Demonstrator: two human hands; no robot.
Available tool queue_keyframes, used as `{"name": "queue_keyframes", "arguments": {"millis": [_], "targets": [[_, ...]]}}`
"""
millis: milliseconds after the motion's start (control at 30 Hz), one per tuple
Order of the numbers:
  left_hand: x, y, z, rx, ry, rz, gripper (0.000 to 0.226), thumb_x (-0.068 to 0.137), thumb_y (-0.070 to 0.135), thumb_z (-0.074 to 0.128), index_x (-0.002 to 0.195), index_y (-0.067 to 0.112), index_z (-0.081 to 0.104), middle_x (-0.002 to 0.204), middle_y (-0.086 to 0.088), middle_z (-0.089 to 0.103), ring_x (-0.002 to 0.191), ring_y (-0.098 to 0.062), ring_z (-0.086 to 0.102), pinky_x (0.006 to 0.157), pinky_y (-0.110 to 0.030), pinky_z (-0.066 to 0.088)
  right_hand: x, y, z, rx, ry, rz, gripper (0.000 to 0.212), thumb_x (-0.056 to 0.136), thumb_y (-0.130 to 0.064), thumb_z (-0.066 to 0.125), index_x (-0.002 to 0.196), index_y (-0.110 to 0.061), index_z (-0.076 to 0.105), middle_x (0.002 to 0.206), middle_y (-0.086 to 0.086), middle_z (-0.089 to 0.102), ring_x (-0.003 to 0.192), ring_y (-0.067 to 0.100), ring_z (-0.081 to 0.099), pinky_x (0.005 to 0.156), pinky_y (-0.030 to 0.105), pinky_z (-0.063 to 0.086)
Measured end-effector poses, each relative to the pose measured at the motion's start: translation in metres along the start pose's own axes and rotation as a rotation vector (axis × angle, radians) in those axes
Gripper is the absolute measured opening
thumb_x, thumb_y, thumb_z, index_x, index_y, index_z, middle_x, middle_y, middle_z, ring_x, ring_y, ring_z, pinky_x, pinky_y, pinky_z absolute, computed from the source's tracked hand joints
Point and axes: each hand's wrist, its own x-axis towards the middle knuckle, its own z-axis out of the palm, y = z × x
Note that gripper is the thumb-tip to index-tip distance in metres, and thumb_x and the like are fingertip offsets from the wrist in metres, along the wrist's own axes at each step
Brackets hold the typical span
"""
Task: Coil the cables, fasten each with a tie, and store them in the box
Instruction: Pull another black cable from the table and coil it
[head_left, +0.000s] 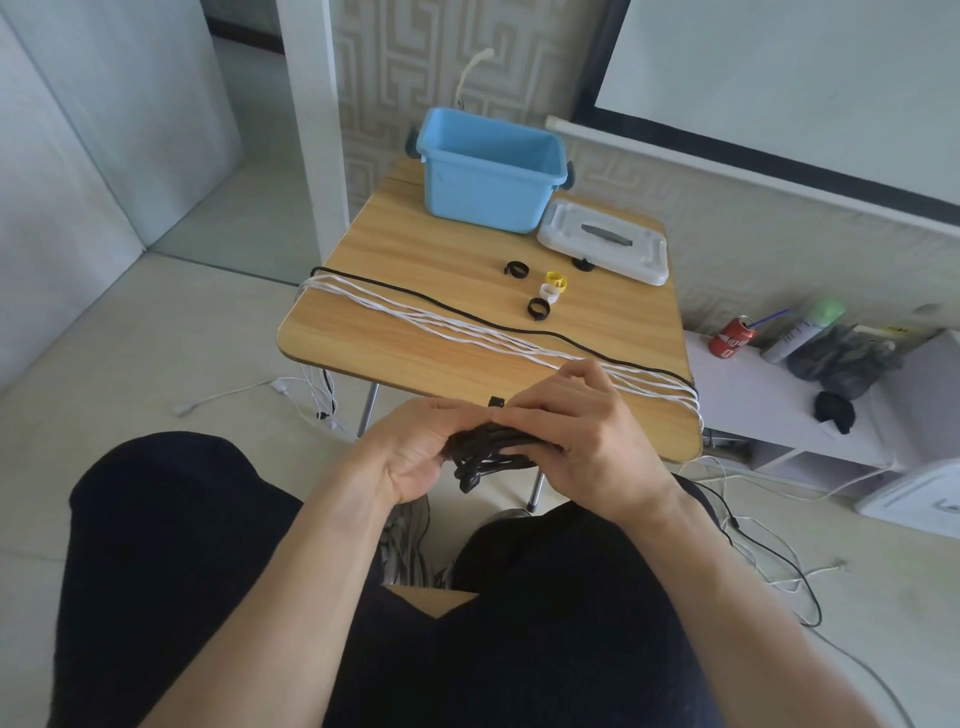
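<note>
Counter: small wooden counter at frame centre, pale floor around.
Left hand: clamped on coiled black cable bundle, lower centre.
Right hand: gripping the same bundle.
White cables: stretched across the counter.
Box: open blue plastic box, upper centre.

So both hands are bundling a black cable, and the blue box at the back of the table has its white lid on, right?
Not quite. In the head view the blue box is open; its white lid lies on the table beside it. Both hands, left and right, do hold the black cable.
</note>
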Motion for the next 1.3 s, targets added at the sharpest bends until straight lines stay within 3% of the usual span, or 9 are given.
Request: {"name": "queue_keyframes", "arguments": {"millis": [167,267,400,600,700,867,1033,1167,1300], "targets": [[0.005,-0.009,0.01,0.067,0.119,-0.072,0.039,0.079,0.017,0.081,0.113,0.004,0.067,0.101,-0.022,0.073,0.101,-0.04,0.068,0.095,-0.049,0.054,-0.003,-0.007,0.008,-0.01,-0.004,-0.045,0.02,0.082,-0.005,0.079,0.101,-0.011,0.08,0.097,0.001,0.075,0.082,0.016,0.068,0.087,0.048,0.045],[0.007,-0.009,0.012,0.087,0.189,-0.054,0.011,0.087,0.012,0.074,0.092,0.01,0.064,0.083,-0.013,0.068,0.086,-0.033,0.062,0.071,-0.037,0.051,-0.006,-0.003,0.01,0.02,0.027,0.008,0.023,0.079,-0.005,0.082,0.1,-0.013,0.081,0.097,-0.001,0.076,0.085,0.014,0.069,0.086,0.051,0.043],[0.006,-0.007,0.012,0.063,0.173,-0.071,0.01,0.089,0.017,0.074,0.086,0.008,0.069,0.081,-0.012,0.069,0.085,-0.03,0.062,0.084,-0.043,0.05,-0.008,0.001,0.011,0.026,0.023,0.031,0.025,0.078,-0.008,0.084,0.102,-0.014,0.08,0.098,-0.001,0.076,0.088,0.013,0.071,0.087,0.051,0.042],[0.001,-0.003,0.02,0.188,0.18,-0.041,0.035,0.09,0.04,0.069,0.095,0.005,0.076,0.079,-0.011,0.073,0.069,-0.02,0.068,0.08,-0.034,0.051,-0.008,0.005,0.006,0.108,-0.002,0.109,0.021,0.084,-0.026,0.077,0.102,-0.016,0.08,0.101,-0.004,0.076,0.091,0.011,0.07,0.09,0.048,0.042],[-0.004,0.003,0.023,0.319,0.18,0.025,0.061,0.094,0.06,0.051,0.089,0.005,0.076,0.079,-0.012,0.076,0.075,-0.021,0.074,0.078,-0.031,0.049,-0.007,0.006,0.0,0.152,-0.016,0.178,0.022,0.083,-0.028,0.077,0.101,-0.016,0.08,0.097,-0.004,0.076,0.089,0.01,0.069,0.089,0.049,0.042],[-0.014,0.011,0.032,0.367,0.101,0.075,0.082,0.1,0.064,0.022,0.078,0.007,0.076,0.077,-0.013,0.076,0.083,-0.022,0.075,0.091,-0.033,0.042,0.007,0.003,-0.014,0.233,-0.047,0.273,0.023,0.075,-0.017,0.086,0.098,-0.016,0.081,0.093,-0.006,0.075,0.091,0.004,0.065,0.089,0.042,0.047],[-0.024,0.013,0.032,0.298,-0.002,0.201,0.073,0.104,0.054,0.026,0.068,0.012,0.074,0.074,-0.016,0.072,0.085,-0.03,0.071,0.096,-0.042,0.044,0.02,0.006,-0.032,0.374,-0.105,0.405,0.029,0.077,-0.015,0.087,0.105,-0.015,0.08,0.093,-0.008,0.074,0.088,0.007,0.068,0.079,0.016,0.05],[-0.021,0.011,0.03,0.362,0.07,0.217,0.07,0.1,0.059,0.03,0.07,0.011,0.07,0.063,-0.008,0.066,0.069,-0.022,0.065,0.088,-0.041,0.046,0.017,-0.008,-0.029,0.296,-0.039,0.461,0.035,0.079,-0.02,0.086,0.113,-0.017,0.076,0.111,-0.005,0.068,0.105,0.008,0.064,0.093,0.018,0.049],[-0.015,0.006,0.027,0.248,0.114,0.199,0.063,0.097,0.063,0.036,0.07,0.014,0.066,0.06,-0.003,0.06,0.061,-0.021,0.057,0.1,-0.058,0.049,0.008,-0.019,-0.031,0.299,-0.049,0.443,0.037,0.08,-0.002,0.08,0.113,-0.016,0.071,0.11,-0.002,0.061,0.105,0.013,0.061,0.094,0.023,0.049]]}}
